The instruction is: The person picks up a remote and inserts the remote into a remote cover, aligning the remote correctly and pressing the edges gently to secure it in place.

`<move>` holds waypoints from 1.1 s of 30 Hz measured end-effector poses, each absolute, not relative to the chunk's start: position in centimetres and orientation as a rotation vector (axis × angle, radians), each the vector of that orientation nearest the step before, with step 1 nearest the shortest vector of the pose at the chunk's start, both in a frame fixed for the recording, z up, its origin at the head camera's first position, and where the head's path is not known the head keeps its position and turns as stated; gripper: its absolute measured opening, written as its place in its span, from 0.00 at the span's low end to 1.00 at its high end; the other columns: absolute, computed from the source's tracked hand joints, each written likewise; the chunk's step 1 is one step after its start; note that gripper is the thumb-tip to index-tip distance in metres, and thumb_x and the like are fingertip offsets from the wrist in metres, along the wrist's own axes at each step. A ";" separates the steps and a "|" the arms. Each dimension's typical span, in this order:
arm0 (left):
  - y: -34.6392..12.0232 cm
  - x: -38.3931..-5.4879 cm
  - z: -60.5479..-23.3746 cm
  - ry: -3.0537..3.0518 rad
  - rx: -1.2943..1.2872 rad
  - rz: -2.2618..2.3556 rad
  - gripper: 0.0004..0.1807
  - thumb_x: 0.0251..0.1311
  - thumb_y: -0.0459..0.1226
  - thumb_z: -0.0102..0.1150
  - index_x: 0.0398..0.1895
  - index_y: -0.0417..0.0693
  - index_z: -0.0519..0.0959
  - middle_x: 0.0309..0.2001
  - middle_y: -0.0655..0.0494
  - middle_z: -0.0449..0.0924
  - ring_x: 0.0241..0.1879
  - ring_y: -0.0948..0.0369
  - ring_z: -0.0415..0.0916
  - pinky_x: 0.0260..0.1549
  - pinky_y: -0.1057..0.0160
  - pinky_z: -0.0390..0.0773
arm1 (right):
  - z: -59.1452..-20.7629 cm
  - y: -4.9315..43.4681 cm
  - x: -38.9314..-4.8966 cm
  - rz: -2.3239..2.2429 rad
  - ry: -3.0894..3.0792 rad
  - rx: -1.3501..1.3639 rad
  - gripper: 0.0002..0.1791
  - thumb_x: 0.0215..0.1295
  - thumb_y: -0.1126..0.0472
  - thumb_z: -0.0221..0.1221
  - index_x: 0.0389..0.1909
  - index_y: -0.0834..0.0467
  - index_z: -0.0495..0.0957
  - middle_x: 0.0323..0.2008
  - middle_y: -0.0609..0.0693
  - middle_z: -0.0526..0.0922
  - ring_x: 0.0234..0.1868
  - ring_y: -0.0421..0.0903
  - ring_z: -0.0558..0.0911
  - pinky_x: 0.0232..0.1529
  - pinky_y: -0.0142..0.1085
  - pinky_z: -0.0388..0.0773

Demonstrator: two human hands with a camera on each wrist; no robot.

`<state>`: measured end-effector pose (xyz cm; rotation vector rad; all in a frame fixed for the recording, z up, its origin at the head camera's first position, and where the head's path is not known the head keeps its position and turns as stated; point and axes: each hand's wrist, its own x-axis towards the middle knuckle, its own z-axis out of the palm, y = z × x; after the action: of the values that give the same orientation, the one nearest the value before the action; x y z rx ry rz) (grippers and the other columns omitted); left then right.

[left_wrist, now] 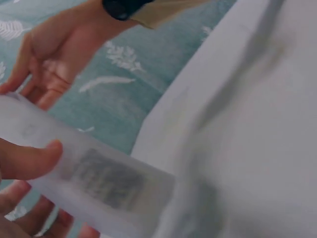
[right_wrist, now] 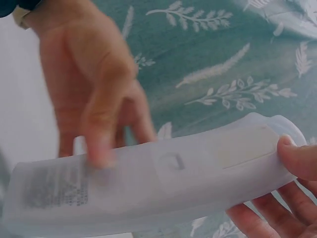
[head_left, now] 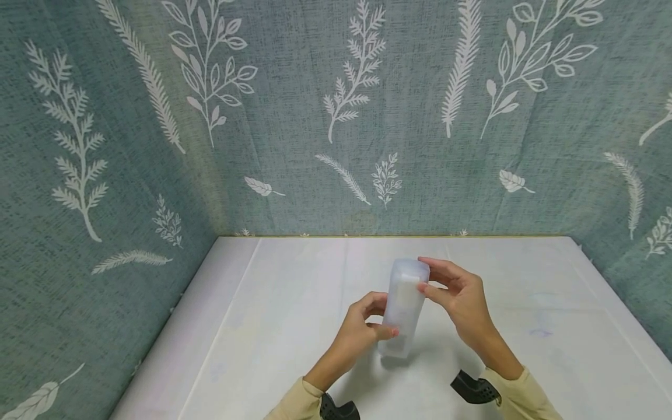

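Note:
Between the two hands a white remote control (head_left: 406,303) in a translucent, frosted sleeve is held tilted above the white table. My left hand (head_left: 357,332) grips its lower part, thumb across the face and fingers on the far side. Near the upper end, my right hand (head_left: 464,297) pinches the sleeve between thumb and fingers. In the left wrist view, a dark printed label (left_wrist: 111,178) shows through the sleeve. The right wrist view shows a small latch mark and a pale rectangle on the remote control (right_wrist: 198,163), with the left hand (right_wrist: 94,94) blurred.
The white table (head_left: 283,303) carries a shadow below the hands. A green-blue cloth (head_left: 294,116) with white leaf prints hangs behind and at both sides. Black wrist straps (head_left: 475,388) sit at the cream sleeves.

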<state>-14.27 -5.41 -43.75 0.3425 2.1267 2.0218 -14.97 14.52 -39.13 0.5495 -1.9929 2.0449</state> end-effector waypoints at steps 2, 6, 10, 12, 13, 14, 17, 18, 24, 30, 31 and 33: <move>-5.4 -14.2 -44.2 2.153 0.321 1.959 0.26 0.45 0.25 0.69 0.51 0.49 0.78 0.45 0.56 0.79 0.47 0.60 0.74 0.41 0.61 0.79 | -38.9 14.5 -14.9 2.058 -1.975 0.557 0.22 0.55 0.77 0.62 0.53 0.72 0.74 0.46 0.50 0.81 0.44 0.45 0.81 0.42 0.35 0.82; -5.6 -14.0 -45.1 2.154 0.326 1.881 0.24 0.44 0.24 0.69 0.47 0.47 0.80 0.43 0.56 0.80 0.46 0.59 0.75 0.42 0.58 0.80 | -38.7 14.6 -14.8 2.055 -1.966 0.581 0.21 0.55 0.78 0.61 0.52 0.72 0.74 0.47 0.50 0.81 0.44 0.45 0.81 0.42 0.34 0.82; -5.9 -14.0 -45.8 2.160 0.346 1.850 0.20 0.44 0.23 0.69 0.44 0.44 0.82 0.41 0.53 0.82 0.43 0.57 0.78 0.43 0.57 0.78 | -38.3 14.6 -14.4 2.044 -1.965 0.619 0.22 0.55 0.78 0.61 0.53 0.72 0.74 0.47 0.51 0.81 0.45 0.45 0.81 0.41 0.34 0.82; -5.9 -14.0 -46.1 2.158 0.342 1.848 0.19 0.45 0.23 0.68 0.43 0.42 0.82 0.41 0.51 0.82 0.42 0.56 0.79 0.42 0.58 0.78 | -38.0 14.6 -14.3 2.045 -1.956 0.646 0.22 0.54 0.79 0.61 0.53 0.72 0.74 0.47 0.51 0.81 0.45 0.45 0.81 0.41 0.34 0.82; -5.9 -14.1 -46.3 2.152 0.337 1.854 0.19 0.45 0.23 0.68 0.43 0.40 0.82 0.41 0.50 0.83 0.40 0.56 0.80 0.40 0.60 0.79 | -37.9 14.5 -14.2 2.043 -1.953 0.660 0.22 0.54 0.79 0.61 0.53 0.72 0.74 0.47 0.51 0.81 0.45 0.45 0.81 0.40 0.34 0.82; -5.8 -14.1 -46.5 2.127 0.326 1.872 0.18 0.45 0.22 0.68 0.43 0.39 0.82 0.41 0.49 0.83 0.40 0.56 0.81 0.39 0.60 0.80 | -37.8 14.5 -14.1 2.040 -1.950 0.674 0.22 0.54 0.80 0.61 0.53 0.73 0.73 0.47 0.51 0.81 0.45 0.45 0.81 0.40 0.34 0.82; -5.7 -14.2 -46.8 2.048 0.285 1.936 0.16 0.45 0.20 0.66 0.42 0.35 0.82 0.40 0.45 0.83 0.37 0.55 0.82 0.34 0.61 0.83 | -37.5 14.4 -13.9 2.018 -1.949 0.703 0.22 0.54 0.80 0.61 0.52 0.74 0.73 0.47 0.51 0.81 0.44 0.45 0.81 0.40 0.33 0.82; -5.6 -14.3 -46.9 2.024 0.269 1.955 0.16 0.45 0.20 0.66 0.41 0.34 0.82 0.39 0.44 0.83 0.37 0.55 0.82 0.34 0.61 0.83 | -37.5 14.4 -13.8 2.009 -1.950 0.710 0.22 0.54 0.80 0.61 0.52 0.74 0.73 0.47 0.51 0.81 0.44 0.45 0.81 0.40 0.33 0.82; -5.7 -14.5 -46.8 2.008 0.214 2.021 0.16 0.41 0.16 0.65 0.37 0.32 0.82 0.37 0.42 0.83 0.36 0.52 0.83 0.33 0.60 0.84 | -37.3 14.6 -13.5 1.949 -1.978 0.754 0.22 0.53 0.80 0.61 0.52 0.72 0.75 0.48 0.51 0.81 0.45 0.44 0.81 0.42 0.34 0.81; -5.9 -14.7 -46.9 1.997 0.143 2.113 0.15 0.40 0.16 0.66 0.36 0.30 0.82 0.33 0.40 0.84 0.32 0.51 0.84 0.32 0.58 0.84 | -37.0 15.0 -12.7 1.969 -2.024 0.802 0.22 0.54 0.79 0.61 0.52 0.72 0.74 0.50 0.51 0.79 0.47 0.45 0.81 0.45 0.35 0.81; -6.0 -14.7 -46.9 1.984 0.132 2.130 0.16 0.40 0.15 0.65 0.36 0.30 0.82 0.33 0.40 0.83 0.31 0.51 0.84 0.32 0.58 0.84 | -36.9 15.0 -12.5 1.989 -2.024 0.812 0.22 0.54 0.79 0.61 0.52 0.72 0.73 0.50 0.51 0.79 0.47 0.46 0.81 0.45 0.36 0.81; -6.0 -14.8 -47.0 1.958 0.122 2.162 0.16 0.39 0.15 0.65 0.36 0.29 0.82 0.33 0.39 0.83 0.31 0.51 0.84 0.32 0.57 0.84 | -36.7 15.1 -12.1 2.017 -2.024 0.844 0.21 0.55 0.79 0.60 0.52 0.72 0.74 0.50 0.53 0.79 0.47 0.47 0.81 0.46 0.37 0.80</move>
<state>-14.77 -6.00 -46.99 0.1217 1.9584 2.1620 -12.12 15.13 -36.66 0.8443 -2.0243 2.0166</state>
